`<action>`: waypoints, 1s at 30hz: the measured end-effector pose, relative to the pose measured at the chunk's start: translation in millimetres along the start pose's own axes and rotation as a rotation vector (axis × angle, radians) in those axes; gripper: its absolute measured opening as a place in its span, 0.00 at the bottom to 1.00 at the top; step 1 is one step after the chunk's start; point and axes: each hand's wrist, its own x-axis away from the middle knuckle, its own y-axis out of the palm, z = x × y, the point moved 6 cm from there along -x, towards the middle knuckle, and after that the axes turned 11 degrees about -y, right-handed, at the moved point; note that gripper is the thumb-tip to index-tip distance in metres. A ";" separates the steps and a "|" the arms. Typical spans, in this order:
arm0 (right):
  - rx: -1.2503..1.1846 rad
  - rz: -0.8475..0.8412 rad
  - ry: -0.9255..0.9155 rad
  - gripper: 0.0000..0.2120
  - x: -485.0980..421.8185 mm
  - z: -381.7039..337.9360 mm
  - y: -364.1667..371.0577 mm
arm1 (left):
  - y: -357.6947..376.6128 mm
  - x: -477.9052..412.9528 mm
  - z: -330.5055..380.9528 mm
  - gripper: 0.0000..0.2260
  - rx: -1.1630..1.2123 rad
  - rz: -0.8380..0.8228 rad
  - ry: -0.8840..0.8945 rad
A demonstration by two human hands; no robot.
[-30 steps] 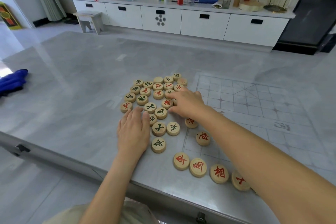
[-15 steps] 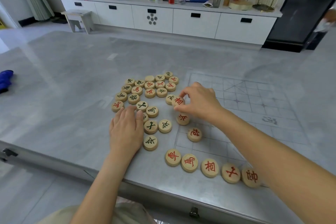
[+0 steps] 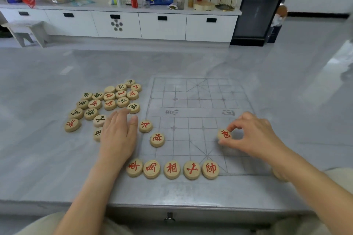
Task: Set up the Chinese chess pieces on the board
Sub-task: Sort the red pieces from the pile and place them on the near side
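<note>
A faint chess board (image 3: pixel 198 105) is drawn on the grey table. Several round wooden pieces with red characters form a row (image 3: pixel 172 169) along its near edge. Two more red pieces (image 3: pixel 157 139) lie near the board's left edge. A pile of loose red and dark-lettered pieces (image 3: pixel 109 99) sits to the left of the board. My left hand (image 3: pixel 119 135) rests flat on the table, covering part of the pile. Over the board's near right part, my right hand (image 3: pixel 252 135) pinches a red-lettered piece (image 3: pixel 223 135) between thumb and fingers.
The table's front edge (image 3: pixel 172 204) runs close below the row. A white cabinet (image 3: pixel 162 25) with a blue bag, cans and jars stands against the far wall. A small stool (image 3: pixel 24 31) is at the far left, a dark glass cabinet (image 3: pixel 261 5) at the right.
My right hand picked a red piece out of the pile and carried it rightwards across the board. The view swung right. My left hand stayed on the pile.
</note>
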 end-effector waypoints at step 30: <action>-0.087 0.128 -0.160 0.28 82.2 34.1 21.0 | 57.3 140.9 79.0 0.30 -0.212 -0.123 0.264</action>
